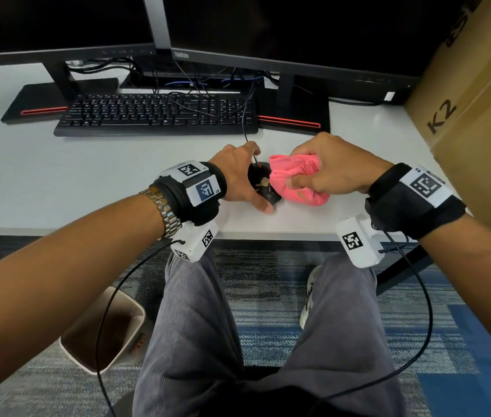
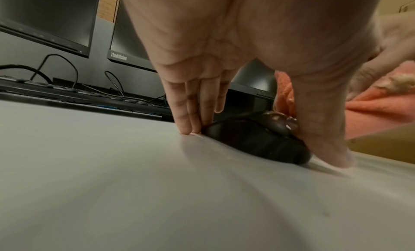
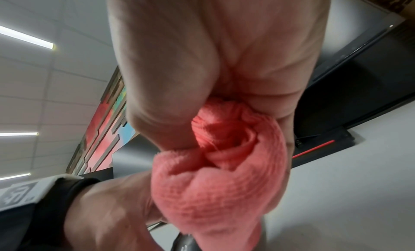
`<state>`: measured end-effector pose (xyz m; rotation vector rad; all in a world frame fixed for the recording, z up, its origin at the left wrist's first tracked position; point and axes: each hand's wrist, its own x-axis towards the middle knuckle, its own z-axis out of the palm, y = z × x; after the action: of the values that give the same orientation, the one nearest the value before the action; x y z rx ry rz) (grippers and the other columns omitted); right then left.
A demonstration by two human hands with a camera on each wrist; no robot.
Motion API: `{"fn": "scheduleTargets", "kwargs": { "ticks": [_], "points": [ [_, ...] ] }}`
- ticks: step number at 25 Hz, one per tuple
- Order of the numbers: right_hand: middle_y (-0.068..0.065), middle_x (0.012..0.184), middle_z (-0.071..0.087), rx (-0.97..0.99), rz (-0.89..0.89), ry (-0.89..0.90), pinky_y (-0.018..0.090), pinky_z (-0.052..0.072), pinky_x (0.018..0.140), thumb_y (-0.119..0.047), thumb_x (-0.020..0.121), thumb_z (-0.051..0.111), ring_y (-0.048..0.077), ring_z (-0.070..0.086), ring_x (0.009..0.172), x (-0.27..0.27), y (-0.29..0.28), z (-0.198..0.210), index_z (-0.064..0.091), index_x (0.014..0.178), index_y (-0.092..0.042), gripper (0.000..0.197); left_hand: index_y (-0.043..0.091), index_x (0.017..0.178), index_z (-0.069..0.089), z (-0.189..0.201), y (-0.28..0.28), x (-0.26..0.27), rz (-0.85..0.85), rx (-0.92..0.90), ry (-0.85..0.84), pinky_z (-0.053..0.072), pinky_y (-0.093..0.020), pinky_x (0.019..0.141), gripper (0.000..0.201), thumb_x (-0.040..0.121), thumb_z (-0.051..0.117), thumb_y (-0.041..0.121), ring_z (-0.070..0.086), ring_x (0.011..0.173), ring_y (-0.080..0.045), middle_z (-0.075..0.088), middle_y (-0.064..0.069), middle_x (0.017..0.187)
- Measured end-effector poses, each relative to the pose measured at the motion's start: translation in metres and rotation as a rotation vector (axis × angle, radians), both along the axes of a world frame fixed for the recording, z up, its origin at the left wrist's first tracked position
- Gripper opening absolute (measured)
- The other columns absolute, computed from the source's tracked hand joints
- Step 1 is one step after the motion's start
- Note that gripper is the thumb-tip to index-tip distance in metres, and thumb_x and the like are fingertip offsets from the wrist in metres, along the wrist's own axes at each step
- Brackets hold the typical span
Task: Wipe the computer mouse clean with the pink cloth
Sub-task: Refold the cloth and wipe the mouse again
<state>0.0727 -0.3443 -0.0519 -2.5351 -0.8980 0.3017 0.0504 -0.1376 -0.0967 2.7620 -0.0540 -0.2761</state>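
The small black plastic computer mouse (image 1: 263, 183) is located on the white desk (image 1: 111, 182), in front of the right end of the black keyboard (image 1: 157, 114) and near the desk's front edge. It is steadied by the left hand (image 1: 239, 176): in the left wrist view the straight fingers (image 2: 191, 111) are set against its far side and the thumb against its near side, with their tips down on the desk. Pale, crumb-like residue is observed on the mouse's upper surface.

The crumpled pink terry cloth (image 1: 295, 180) is clenched in the right hand (image 1: 333, 167), bunched into a wad and pressed against the right side of the mouse. A pale fleck is noted on the cloth in the left wrist view.

Risks are assessed as follows. The residue on top is not yet covered by the cloth; a stroke confined to the side would likely leave it in place. Residue already carried by the wad could be smeared back if the same face is reused. The thin black cable (image 1: 245, 121), running from the mouse back over the keyboard, could be tugged if the mouse is pushed sideways under wiping pressure. The bracing thumb lies beside the wad and may be struck by it, loosening the hold. Loosened crumbs may be swept over the desk's front edge, which lies just behind the mouse.
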Motion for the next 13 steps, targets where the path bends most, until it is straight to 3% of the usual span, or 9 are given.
{"fn": "scheduleTargets", "kwargs": {
  "ticks": [4,7,10,13],
  "points": [
    [0.018,0.087,0.068,0.102,-0.028,-0.039,0.038,0.052,0.071,-0.015,0.086,0.076,0.029,0.064,0.079,0.0079,-0.0007,0.0053,0.068,0.088,0.0,0.017,0.02,0.144,0.032,-0.0004,0.0007,-0.0014,0.004,0.011,-0.005,0.042,-0.032,0.088,0.123,0.043,0.085,0.068,0.049,0.12,-0.026,0.057,-0.007,0.133],
    [0.002,0.085,0.065,0.121,-0.01,-0.042,0.032,0.047,0.072,-0.017,0.086,0.076,0.018,0.061,0.079,0.0079,0.0044,0.0021,0.069,0.092,-0.008,0.013,0.02,0.144,0.032,0.0004,0.0,-0.0027,0.003,0.023,-0.003,0.045,-0.035,0.092,0.124,0.042,0.084,0.069,0.051,0.12,-0.027,0.057,-0.008,0.133],
    [-0.001,0.084,0.064,0.102,0.001,-0.015,0.028,0.046,0.069,-0.016,0.086,0.076,0.012,0.059,0.076,0.0056,0.0051,-0.0017,0.069,0.095,-0.007,0.014,0.02,0.144,0.032,0.0002,0.0,-0.0023,0.005,0.024,0.001,0.045,-0.035,0.092,0.124,0.043,0.084,0.069,0.051,0.119,-0.027,0.057,-0.007,0.133],
    [-0.004,0.075,0.06,0.076,0.032,0.031,0.024,0.044,0.065,-0.016,0.086,0.077,0.008,0.055,0.067,0.0026,0.0008,-0.0021,0.066,0.085,-0.011,0.012,0.02,0.144,0.032,0.0005,-0.0007,-0.0017,0.001,0.02,-0.001,0.042,-0.032,0.089,0.122,0.044,0.085,0.067,0.049,0.12,-0.026,0.057,-0.006,0.133]
  ]
}}
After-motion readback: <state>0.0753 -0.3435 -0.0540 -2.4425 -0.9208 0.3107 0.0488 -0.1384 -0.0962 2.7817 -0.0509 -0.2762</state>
